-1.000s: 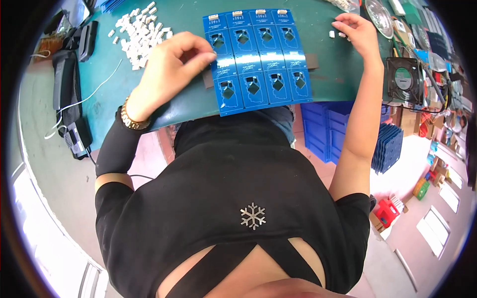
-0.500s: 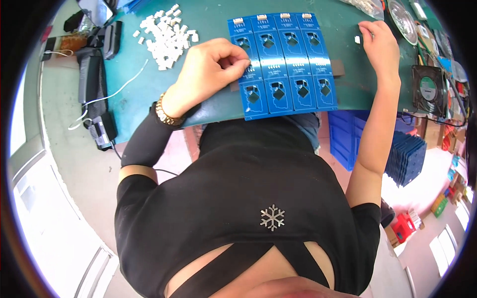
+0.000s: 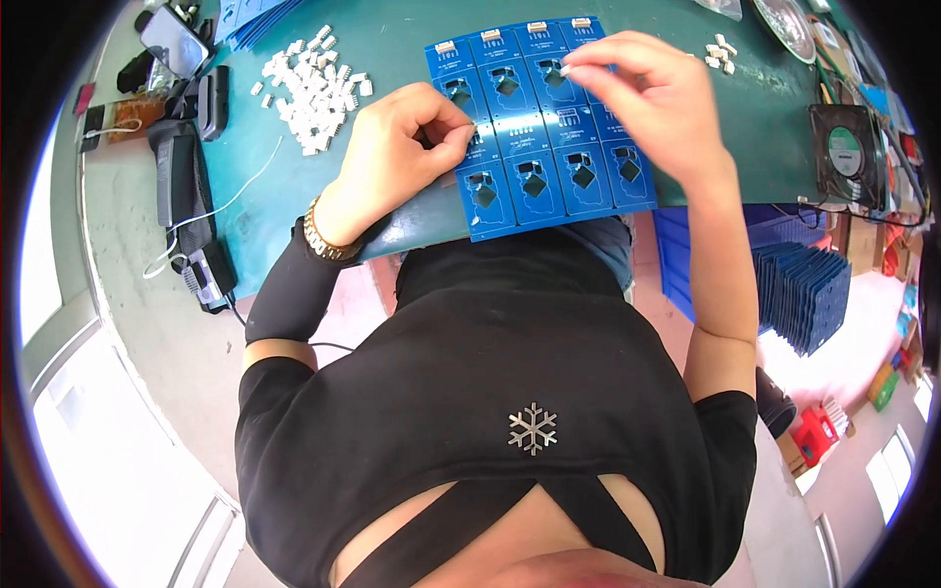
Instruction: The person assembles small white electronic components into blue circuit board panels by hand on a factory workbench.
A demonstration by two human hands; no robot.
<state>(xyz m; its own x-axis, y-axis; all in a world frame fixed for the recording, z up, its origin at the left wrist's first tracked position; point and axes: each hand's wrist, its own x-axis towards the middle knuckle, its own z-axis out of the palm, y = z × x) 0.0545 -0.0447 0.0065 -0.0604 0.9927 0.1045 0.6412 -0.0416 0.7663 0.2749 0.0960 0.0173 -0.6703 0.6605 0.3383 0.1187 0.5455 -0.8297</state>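
Observation:
A blue circuit board panel (image 3: 538, 203) lies on the green table in front of me, with repeated sections and several white connectors along its far edge. My left hand (image 3: 407, 147) is closed in a pinch at the panel's left edge; what sits between thumb and forefinger is hidden. Over the panel's far right part, my right hand (image 3: 652, 108) pinches a small white connector (image 3: 566, 71) between thumb and forefinger. To the left of the panel is a loose pile of white connectors (image 3: 312, 98).
A few more white connectors (image 3: 721, 54) lie to the right. Beyond them are a round clear dish (image 3: 784, 29) and a black fan (image 3: 845, 157). At the left are a phone (image 3: 174, 41) and a thin white cable (image 3: 230, 186). Blue boards (image 3: 806, 294) stand stacked below right.
My right hand has moved left from the table's right side to over the panel, with a connector in its fingers. My left hand stays pinched at the panel's left side. The view has shifted slightly.

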